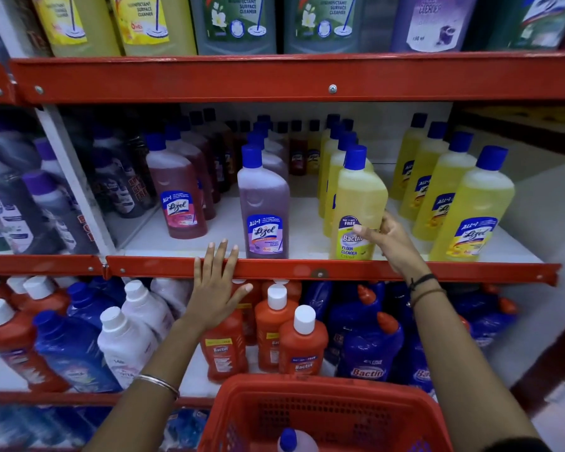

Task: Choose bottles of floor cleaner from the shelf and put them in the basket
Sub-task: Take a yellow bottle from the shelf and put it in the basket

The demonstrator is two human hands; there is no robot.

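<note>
My right hand grips a yellow Bactin floor cleaner bottle with a blue cap, standing upright at the front of the middle shelf. My left hand is open, fingers spread, with its palm flat against the red shelf edge. A purple Lizol bottle stands just left of the yellow one, and a pink Lizol bottle further left. The red plastic basket sits low in front of me, with a blue-capped bottle inside it.
A row of yellow Lizol bottles lines the right of the middle shelf. Orange Bactin bottles and blue bottles fill the lower shelf. Large bottles stand on the top shelf. A white upright divides the racks.
</note>
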